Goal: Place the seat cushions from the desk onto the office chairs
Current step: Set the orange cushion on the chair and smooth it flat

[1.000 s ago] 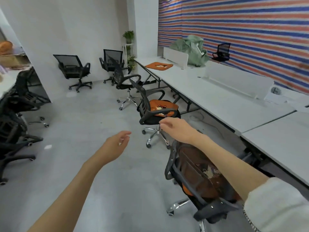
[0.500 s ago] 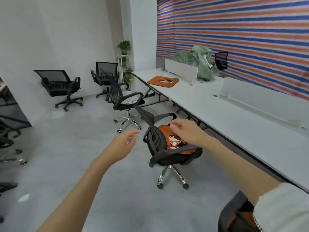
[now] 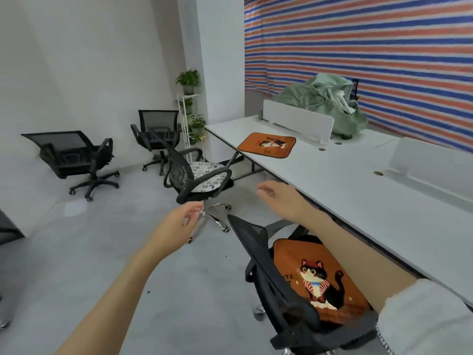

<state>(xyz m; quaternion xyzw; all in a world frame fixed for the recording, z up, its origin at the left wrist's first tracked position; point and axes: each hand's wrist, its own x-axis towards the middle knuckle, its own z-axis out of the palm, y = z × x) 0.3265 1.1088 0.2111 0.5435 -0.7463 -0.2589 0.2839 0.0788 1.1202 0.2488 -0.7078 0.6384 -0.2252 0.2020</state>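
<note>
An orange cat-print seat cushion (image 3: 267, 145) lies flat on the long white desk (image 3: 340, 180), near its far end. A second orange cat cushion (image 3: 317, 275) lies on the seat of the black mesh chair (image 3: 258, 254) right below me. Farther on, another black chair (image 3: 179, 172) carries a white patterned cushion (image 3: 204, 166). My left hand (image 3: 179, 222) hangs in the air with loose fingers, holding nothing. My right hand (image 3: 277, 197) reaches forward beside the desk edge, fingers relaxed and empty. Both hands are well short of the cushion on the desk.
Two black office chairs (image 3: 76, 160) (image 3: 157, 134) without cushions stand by the white wall at left. A white plant rack (image 3: 190, 119) stands at the desk's far corner. White divider panels (image 3: 298, 121) and a green bundle (image 3: 325, 103) sit on the desk. Grey floor stretches left.
The view has moved forward along the desk. The chair with the orange cushion now sits close below me, and the cushion on the desk is nearer. Both hands stay empty.
</note>
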